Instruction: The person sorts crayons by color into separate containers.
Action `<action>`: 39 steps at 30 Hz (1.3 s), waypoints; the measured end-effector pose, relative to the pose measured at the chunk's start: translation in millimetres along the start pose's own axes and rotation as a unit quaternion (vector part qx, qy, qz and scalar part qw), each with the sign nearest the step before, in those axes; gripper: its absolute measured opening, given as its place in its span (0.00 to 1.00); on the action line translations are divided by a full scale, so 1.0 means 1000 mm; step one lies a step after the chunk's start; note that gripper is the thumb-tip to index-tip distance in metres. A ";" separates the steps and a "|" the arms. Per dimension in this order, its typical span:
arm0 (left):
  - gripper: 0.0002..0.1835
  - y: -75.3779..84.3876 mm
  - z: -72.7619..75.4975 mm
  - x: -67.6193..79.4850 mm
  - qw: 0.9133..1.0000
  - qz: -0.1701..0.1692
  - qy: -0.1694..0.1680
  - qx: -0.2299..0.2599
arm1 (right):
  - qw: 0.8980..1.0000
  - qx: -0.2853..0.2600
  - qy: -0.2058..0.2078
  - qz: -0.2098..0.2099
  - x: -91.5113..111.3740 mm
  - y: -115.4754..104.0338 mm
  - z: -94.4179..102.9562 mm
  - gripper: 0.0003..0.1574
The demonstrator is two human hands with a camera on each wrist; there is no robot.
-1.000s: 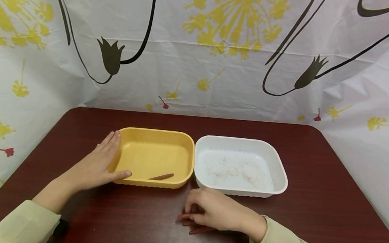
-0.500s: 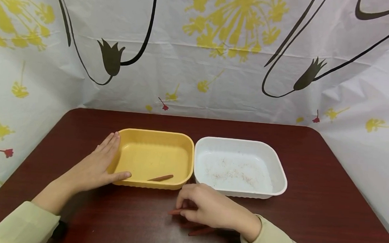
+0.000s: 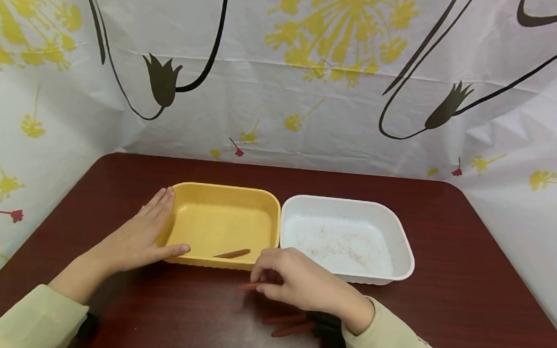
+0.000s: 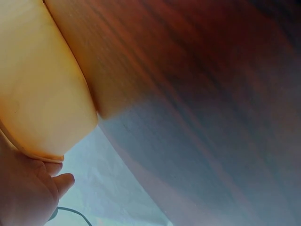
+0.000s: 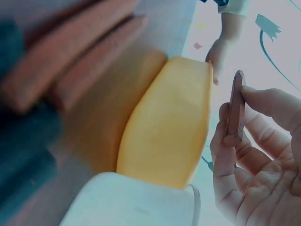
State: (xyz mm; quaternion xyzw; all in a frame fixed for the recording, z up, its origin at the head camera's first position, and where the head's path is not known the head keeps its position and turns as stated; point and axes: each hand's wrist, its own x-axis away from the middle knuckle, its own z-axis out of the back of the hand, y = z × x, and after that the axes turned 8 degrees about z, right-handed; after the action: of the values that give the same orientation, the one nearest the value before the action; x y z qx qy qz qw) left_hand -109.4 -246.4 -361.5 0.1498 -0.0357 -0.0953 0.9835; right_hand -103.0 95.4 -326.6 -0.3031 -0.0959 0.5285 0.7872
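My right hand (image 3: 296,281) pinches a reddish-brown crayon-like stick (image 5: 236,110) between thumb and fingers, just in front of the yellow tray (image 3: 227,221). The stick has a tapered tip and an angular body; in the head view only its end shows beyond the fingers. My left hand (image 3: 143,235) rests on the yellow tray's left side, fingers straight along the rim and thumb over the front rim. Inside that tray, near its front wall, lies a similar brown stick (image 3: 232,253). More reddish-brown sticks (image 3: 293,330) lie on the table below my right hand.
To the right of the yellow tray stands a white tray (image 3: 341,236) with fine specks on its floor. Dark green sticks (image 5: 28,141) lie beside the brown ones, partly under my right wrist. A patterned white sheet (image 3: 282,115) rises behind the dark red table (image 3: 179,317).
My right hand has lifted a brown stick off the group on the table and moved it slightly left and toward the yellow tray. My left hand stays in place.
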 end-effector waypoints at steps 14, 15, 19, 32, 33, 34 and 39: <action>0.61 0.001 0.001 0.000 1.000 -0.001 -0.001 -0.009 | 0.999 -0.015 0.042 -0.006 -0.021 0.005 0.013 0.05; 0.61 0.001 0.001 0.000 1.000 0.000 -0.002 -0.009 | 0.999 -0.017 0.044 -0.006 -0.023 0.006 0.013 0.05; 0.61 0.001 0.002 0.000 1.000 0.001 -0.002 -0.006 | 0.998 -0.028 0.050 -0.008 -0.030 0.010 0.012 0.05; 0.62 0.000 0.000 0.000 1.000 0.001 -0.002 -0.004 | 0.997 -0.048 0.057 -0.031 -0.059 0.025 0.001 0.04; 0.62 0.000 0.001 0.000 1.000 0.002 -0.002 -0.004 | 0.997 -0.046 0.055 -0.028 -0.061 0.027 -0.001 0.04; 0.62 0.000 0.001 0.000 1.000 0.003 -0.002 -0.004 | 0.997 -0.042 0.055 -0.024 -0.063 0.029 -0.002 0.03; 0.63 0.001 0.001 0.000 1.000 0.005 -0.002 -0.004 | 0.998 -0.021 0.056 -0.021 -0.071 0.034 -0.007 0.04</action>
State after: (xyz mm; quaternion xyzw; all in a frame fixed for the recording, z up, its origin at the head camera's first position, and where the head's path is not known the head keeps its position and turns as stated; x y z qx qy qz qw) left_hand -109.7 -245.6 -360.1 0.1455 -0.0380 -0.0904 0.9845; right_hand -155.9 38.5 -339.2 -0.3468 -0.0696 0.4915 0.7958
